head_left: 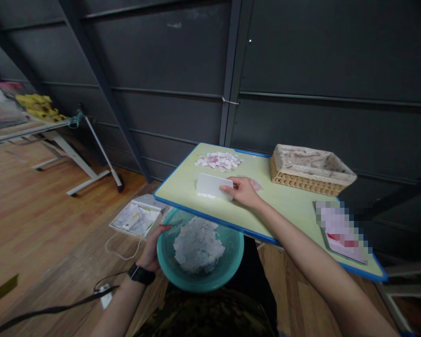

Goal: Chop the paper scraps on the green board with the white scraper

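Pale green tabletop (pixel 298 206) mid-frame bears a white card (pixel 210 184), long axis running left to right, its right end pinched by the right hand (pixel 244 192); white scraps (pixel 206 195) lie along its lower edge. Below, at lower centre, the left hand (pixel 150 250) grips a teal colander (pixel 199 282).

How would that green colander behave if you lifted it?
The colander looks like thin, perforated plastic, so it's probably light and fairly stiff. With the left hand at one side only, it may tip toward the other. The white pieces heaped inside could then slide.
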{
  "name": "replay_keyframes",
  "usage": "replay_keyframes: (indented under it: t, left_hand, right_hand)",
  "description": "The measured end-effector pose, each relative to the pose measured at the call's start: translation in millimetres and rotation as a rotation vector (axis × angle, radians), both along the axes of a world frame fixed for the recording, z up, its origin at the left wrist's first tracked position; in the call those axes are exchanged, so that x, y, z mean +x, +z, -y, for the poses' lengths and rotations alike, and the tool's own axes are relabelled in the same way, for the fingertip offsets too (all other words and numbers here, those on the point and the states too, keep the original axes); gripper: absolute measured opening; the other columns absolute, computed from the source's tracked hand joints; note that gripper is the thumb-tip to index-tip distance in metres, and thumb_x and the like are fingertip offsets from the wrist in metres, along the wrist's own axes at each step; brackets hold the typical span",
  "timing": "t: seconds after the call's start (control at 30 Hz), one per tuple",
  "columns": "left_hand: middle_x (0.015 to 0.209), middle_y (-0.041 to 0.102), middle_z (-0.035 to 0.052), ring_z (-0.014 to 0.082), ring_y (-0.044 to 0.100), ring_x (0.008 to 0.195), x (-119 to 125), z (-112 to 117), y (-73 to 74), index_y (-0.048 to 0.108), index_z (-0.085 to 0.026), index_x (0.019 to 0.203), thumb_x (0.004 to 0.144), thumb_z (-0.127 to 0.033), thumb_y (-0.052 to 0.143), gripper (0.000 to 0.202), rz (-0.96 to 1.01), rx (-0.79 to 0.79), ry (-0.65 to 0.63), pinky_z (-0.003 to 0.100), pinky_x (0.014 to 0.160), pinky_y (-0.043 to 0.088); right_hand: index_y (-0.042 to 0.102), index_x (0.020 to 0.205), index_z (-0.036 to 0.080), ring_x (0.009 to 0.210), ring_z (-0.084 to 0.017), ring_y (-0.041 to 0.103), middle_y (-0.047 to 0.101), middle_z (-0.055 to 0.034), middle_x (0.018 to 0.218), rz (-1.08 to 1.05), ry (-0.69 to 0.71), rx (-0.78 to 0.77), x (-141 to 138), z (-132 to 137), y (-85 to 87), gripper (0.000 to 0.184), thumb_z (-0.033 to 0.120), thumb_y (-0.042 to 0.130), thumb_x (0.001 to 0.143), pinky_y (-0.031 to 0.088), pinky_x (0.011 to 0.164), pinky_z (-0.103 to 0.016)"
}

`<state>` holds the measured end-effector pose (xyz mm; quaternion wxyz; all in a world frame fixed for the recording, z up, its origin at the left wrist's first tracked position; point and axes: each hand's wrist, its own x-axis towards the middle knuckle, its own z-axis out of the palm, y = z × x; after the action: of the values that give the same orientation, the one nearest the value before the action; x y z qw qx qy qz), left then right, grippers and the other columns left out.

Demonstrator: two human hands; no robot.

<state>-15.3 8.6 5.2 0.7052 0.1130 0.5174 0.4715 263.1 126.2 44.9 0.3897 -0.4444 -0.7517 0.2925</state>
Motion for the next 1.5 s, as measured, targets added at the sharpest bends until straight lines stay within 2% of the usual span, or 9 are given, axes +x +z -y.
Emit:
replay_keyframes:
  t: [0.23, 0.47, 0.63, 0.77, 0.93, 1.07, 1.2, 1.33, 1.5]
  left_hand:
    - [0.055, 0.072, 0.0055, 0.0195, 0.065, 0.045, 1.3, 0.9, 1.5, 0.069, -0.014, 0.073, 0.083, -0.017, 0.055, 0.018, -0.023, -0.025, -0.025, 0.031, 0.052, 0.054]
    - [0.055, 0.072, 0.0067, 0.0195, 0.065, 0.045, 2.1, 0.6, 0.5, 0.070, -0.012, 0.076, 0.084, -0.018, 0.055, 0.018, -0.011, -0.015, -0.038, 0.031, 0.049, 0.054]
    - [0.052, 0.071, 0.0050, 0.0174, 0.064, 0.043, 3.8, 0.5, 1.3, 0.069, -0.012, 0.077, 0.082, -0.013, 0.056, 0.015, -0.027, 0.011, -0.030, 0.027, 0.047, 0.052]
    - [0.059, 0.074, 0.0049, 0.0187, 0.065, 0.044, 3.9, 0.7, 0.0, 0.070, -0.011, 0.088, 0.080, -0.013, 0.058, 0.014, -0.013, 0.033, -0.034, 0.030, 0.050, 0.053]
    - [0.070, 0.078, 0.0069, 0.0190, 0.067, 0.048, 5.5, 2.4, 2.5, 0.070, -0.011, 0.089, 0.078, -0.013, 0.060, 0.015, -0.005, 0.030, -0.020, 0.031, 0.053, 0.053]
    - [0.073, 0.079, 0.0078, 0.0194, 0.069, 0.052, 5.9, 3.1, 3.4, 0.071, -0.010, 0.090, 0.079, -0.012, 0.060, 0.016, -0.002, 0.040, -0.006, 0.031, 0.058, 0.053]
    - [0.072, 0.079, 0.0075, 0.0188, 0.068, 0.050, 4.3, 2.2, 0.8, 0.071, -0.011, 0.090, 0.078, -0.012, 0.061, 0.015, 0.031, 0.033, -0.012, 0.032, 0.057, 0.053]
    - [0.076, 0.080, 0.0082, 0.0215, 0.071, 0.057, 4.0, 1.5, 0.5, 0.071, -0.011, 0.092, 0.078, -0.011, 0.060, 0.018, 0.043, 0.028, -0.009, 0.031, 0.055, 0.054]
    - [0.073, 0.079, 0.0072, 0.0198, 0.069, 0.049, 4.0, 1.4, 0.5, 0.071, -0.011, 0.097, 0.078, -0.011, 0.059, 0.022, 0.033, 0.048, -0.007, 0.031, 0.052, 0.054]
  right_hand:
    - [0.055, 0.065, 0.017, 0.056, -0.010, 0.040, 0.049, 0.0015, 0.060, -0.108, 0.122, -0.156, -4.3, 2.3, 4.2, 0.045, 0.059, 0.065, 0.072, 0.029, 0.050, -0.024]
    - [0.059, 0.073, 0.015, 0.056, -0.010, 0.045, 0.055, 0.0008, 0.065, -0.103, 0.129, -0.190, -3.2, 0.8, 3.8, 0.039, 0.052, 0.070, 0.069, 0.033, 0.050, -0.024]
    - [0.061, 0.075, 0.014, 0.053, -0.010, 0.047, 0.058, 0.0008, 0.062, -0.104, 0.163, -0.325, -2.1, 2.4, 2.9, 0.040, 0.051, 0.074, 0.068, 0.035, 0.048, -0.023]
    - [0.064, 0.078, 0.014, 0.051, -0.010, 0.050, 0.061, 0.0007, 0.061, -0.164, 0.207, -0.439, -3.5, 3.5, 4.0, 0.042, 0.050, 0.078, 0.064, 0.037, 0.046, -0.023]
    - [0.068, 0.081, 0.013, 0.051, -0.010, 0.054, 0.064, 0.0004, 0.062, -0.217, 0.275, -0.558, -2.9, 2.6, 3.0, 0.042, 0.047, 0.082, 0.060, 0.041, 0.046, -0.021]
    - [0.070, 0.081, 0.012, 0.051, -0.009, 0.055, 0.065, 0.0001, 0.062, -0.214, 0.317, -0.584, -1.3, 3.0, 3.5, 0.042, 0.046, 0.084, 0.060, 0.041, 0.045, -0.020]
    - [0.071, 0.081, 0.012, 0.052, -0.009, 0.056, 0.066, -0.0005, 0.063, -0.210, 0.331, -0.579, -0.3, 3.8, 5.1, 0.042, 0.046, 0.084, 0.060, 0.043, 0.046, -0.020]
    - [0.071, 0.081, 0.012, 0.053, -0.010, 0.057, 0.067, -0.0011, 0.064, -0.201, 0.334, -0.589, 0.3, 3.6, 4.6, 0.042, 0.046, 0.085, 0.059, 0.043, 0.047, -0.020]
    - [0.070, 0.073, 0.012, 0.049, -0.007, 0.049, 0.062, 0.0011, 0.059, -0.321, 0.246, -0.550, 1.6, 0.7, 2.7, 0.038, 0.044, 0.085, 0.059, 0.035, 0.045, -0.020]
